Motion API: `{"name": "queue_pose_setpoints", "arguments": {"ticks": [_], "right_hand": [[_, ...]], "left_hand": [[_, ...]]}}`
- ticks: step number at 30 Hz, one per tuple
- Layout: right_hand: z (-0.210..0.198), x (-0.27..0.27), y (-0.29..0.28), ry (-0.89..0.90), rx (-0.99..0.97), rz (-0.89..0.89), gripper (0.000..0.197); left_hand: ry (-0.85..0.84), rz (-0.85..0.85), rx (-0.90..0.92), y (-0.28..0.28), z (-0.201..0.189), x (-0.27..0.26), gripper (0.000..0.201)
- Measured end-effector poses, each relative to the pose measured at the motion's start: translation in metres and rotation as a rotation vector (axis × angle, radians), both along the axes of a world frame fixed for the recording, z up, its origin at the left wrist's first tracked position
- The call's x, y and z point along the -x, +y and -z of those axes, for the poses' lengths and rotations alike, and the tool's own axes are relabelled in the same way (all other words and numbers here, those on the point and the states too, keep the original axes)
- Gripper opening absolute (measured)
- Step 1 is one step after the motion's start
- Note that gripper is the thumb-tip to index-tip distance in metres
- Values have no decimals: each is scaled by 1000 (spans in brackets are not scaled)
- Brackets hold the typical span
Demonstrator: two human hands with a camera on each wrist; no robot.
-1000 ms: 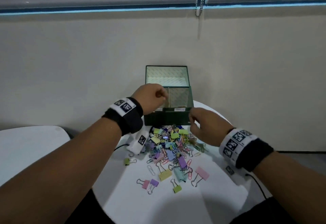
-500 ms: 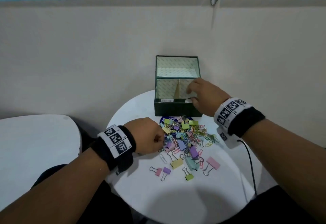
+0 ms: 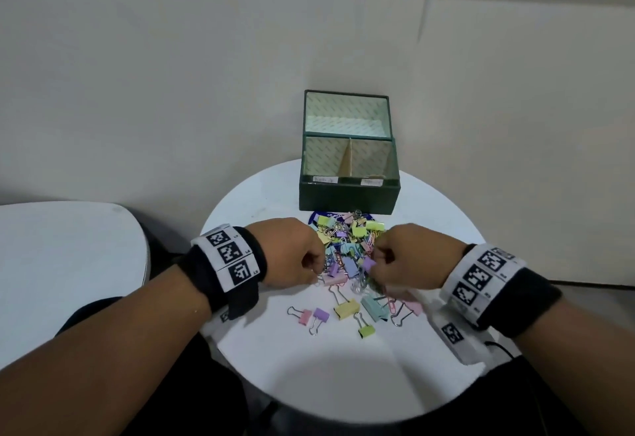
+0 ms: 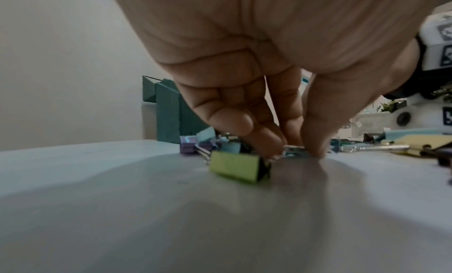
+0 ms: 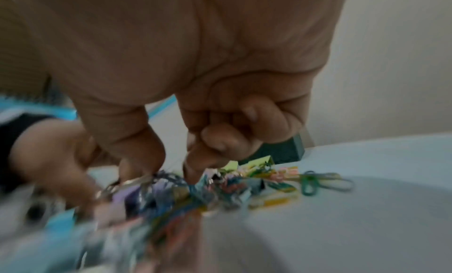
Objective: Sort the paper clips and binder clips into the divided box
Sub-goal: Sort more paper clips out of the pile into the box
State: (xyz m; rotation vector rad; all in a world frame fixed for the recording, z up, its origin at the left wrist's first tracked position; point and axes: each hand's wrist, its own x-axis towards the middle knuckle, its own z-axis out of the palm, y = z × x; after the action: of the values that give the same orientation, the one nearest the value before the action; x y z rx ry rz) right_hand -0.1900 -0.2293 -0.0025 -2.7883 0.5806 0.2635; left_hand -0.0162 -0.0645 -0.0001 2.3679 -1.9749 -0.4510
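Note:
A dark green divided box [image 3: 348,195] stands open at the back of the round white table [image 3: 309,367], with two labelled front compartments. In front of it lies a pile of coloured paper clips and binder clips [image 3: 347,243]. At the pile's left edge, my left hand [image 3: 318,269] pinches the wire handle of a green binder clip [image 4: 234,168] between thumb and forefinger [image 4: 296,149]. My right hand [image 3: 372,264] reaches into the pile's right side. Its thumb and forefinger [image 5: 168,169] point down among the clips. That view is blurred, so any hold is unclear.
Several loose binder clips [image 3: 347,310] lie nearer to me than the pile. A second white table [image 3: 68,264] stands to the left. The wall is close behind the box. A black cable [image 3: 498,346] hangs off the table's right edge.
My left hand came down from the box to the pile's left edge. My right hand went up to the box and returned to the pile. The head view has tilted down.

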Motion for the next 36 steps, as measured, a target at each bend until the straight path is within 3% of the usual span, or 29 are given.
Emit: {"name": "queue_pose_setpoints", "arguments": {"ticks": [4,7,9,13,16,24,28,32,34,36], "right_hand": [[-9,-3,-16,-109,-11,112,32],[-13,6,-20,-66,161,92,17],[-13,14,-15,-66,177,36,8],[-7,23,7,28,37,-93,15],[-4,20,11,50,37,-146,26],[-5,17,10,49,77,-265,26],[0,17,3,-25,58,-224,14],[5,21,-20,-231,-236,-60,13],[0,22,-26,-376,-570,97,11],[-5,22,-25,-533,-1054,318,11]], "left_hand": [[-3,1,9,0,-1,0,8],[11,5,42,0,0,-1,9],[20,19,32,0,1,0,16],[-35,80,17,-2,2,2,17],[-39,112,40,-2,1,3,16],[49,63,149,1,2,1,27],[63,57,266,-2,0,-4,34],[41,-19,315,-6,3,-10,36],[52,-39,318,-7,5,-11,32],[64,-76,314,-8,3,-10,30]]}}
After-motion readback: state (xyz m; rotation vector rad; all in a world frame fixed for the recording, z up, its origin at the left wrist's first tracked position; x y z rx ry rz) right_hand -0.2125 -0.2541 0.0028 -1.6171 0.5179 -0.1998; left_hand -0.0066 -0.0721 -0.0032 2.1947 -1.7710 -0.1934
